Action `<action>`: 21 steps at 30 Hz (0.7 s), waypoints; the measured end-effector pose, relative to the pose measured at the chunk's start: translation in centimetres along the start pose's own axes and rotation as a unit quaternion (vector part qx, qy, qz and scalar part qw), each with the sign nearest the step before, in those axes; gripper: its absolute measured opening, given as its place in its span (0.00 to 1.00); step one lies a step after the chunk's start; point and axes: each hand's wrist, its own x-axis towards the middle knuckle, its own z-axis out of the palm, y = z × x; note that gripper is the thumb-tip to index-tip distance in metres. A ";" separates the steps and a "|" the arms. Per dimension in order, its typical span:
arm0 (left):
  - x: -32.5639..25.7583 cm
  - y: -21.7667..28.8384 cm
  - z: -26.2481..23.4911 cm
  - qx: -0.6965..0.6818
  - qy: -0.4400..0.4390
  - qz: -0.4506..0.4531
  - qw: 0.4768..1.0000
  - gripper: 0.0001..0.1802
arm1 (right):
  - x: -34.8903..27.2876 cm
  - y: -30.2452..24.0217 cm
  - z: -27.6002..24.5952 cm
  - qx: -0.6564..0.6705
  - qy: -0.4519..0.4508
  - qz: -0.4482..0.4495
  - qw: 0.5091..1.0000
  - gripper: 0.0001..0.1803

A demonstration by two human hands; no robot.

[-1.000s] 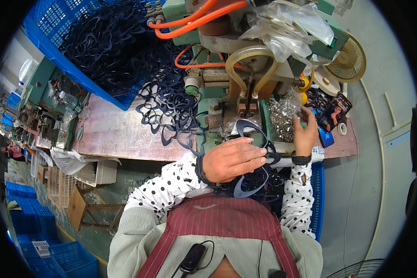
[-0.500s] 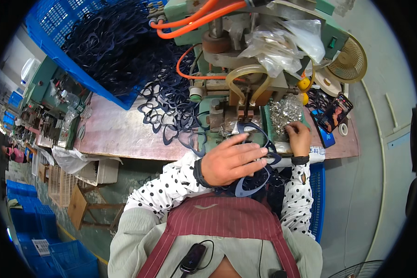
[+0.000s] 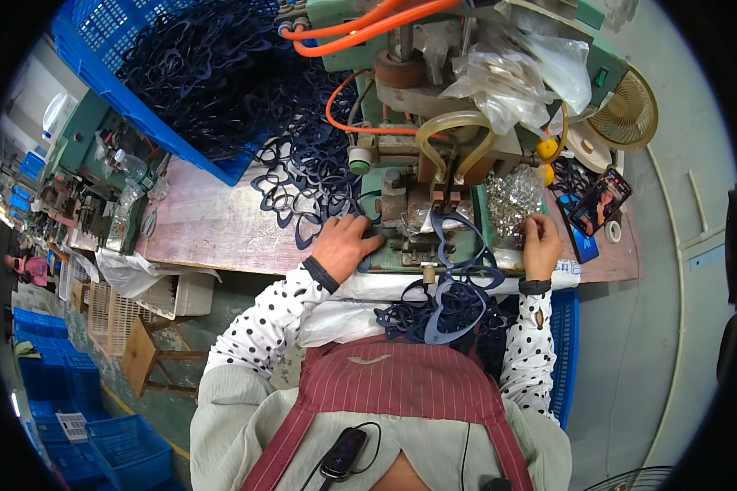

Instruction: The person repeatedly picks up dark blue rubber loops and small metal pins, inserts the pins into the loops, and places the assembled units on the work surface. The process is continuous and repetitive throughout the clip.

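My left hand (image 3: 341,252) rests at the front edge of a pile of dark blue flat loop pieces (image 3: 311,176). Its fingers bend over one piece that is mostly hidden beneath, the thumb spread to the right. By a heap of small silver metal parts (image 3: 513,199), my right hand (image 3: 542,248) holds thumb and fingers pinched; what sits between them is too small to make out. Between both hands stands a green press machine (image 3: 393,184) with metal tooling (image 3: 446,200). Blue loop pieces (image 3: 454,319) hang in a bunch from its front, over my lap.
A blue crate (image 3: 151,114) full of loop pieces leans at the back left. Orange hoses (image 3: 360,31) and plastic bags (image 3: 508,78) sit on the machine. To the right lie two phones (image 3: 602,204), a tape roll (image 3: 612,231) and a fan (image 3: 626,110). Another blue crate (image 3: 563,360) stands below.
My left hand has moved left from in front of the press to the loop pile, uncovering the hanging loops. The right hand stays by the metal parts. The view has shifted slightly.
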 end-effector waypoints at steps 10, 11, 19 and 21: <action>0.2 -3.2 -5.2 -0.100 0.186 -0.017 0.977 0.10 | -0.3 -1.5 0.1 0.045 -0.020 0.059 0.997 0.08; 0.0 -3.0 -4.8 -0.220 0.211 -0.130 0.944 0.07 | -0.3 -2.0 0.2 0.058 -0.024 0.053 0.997 0.07; 3.8 2.9 -6.3 -0.132 0.342 0.061 0.928 0.16 | -0.5 -13.0 -0.5 0.174 -0.102 -0.032 0.979 0.09; 4.8 5.0 -6.9 -0.116 0.332 0.106 0.930 0.17 | -0.9 -14.9 -0.6 0.222 -0.144 -0.029 0.964 0.09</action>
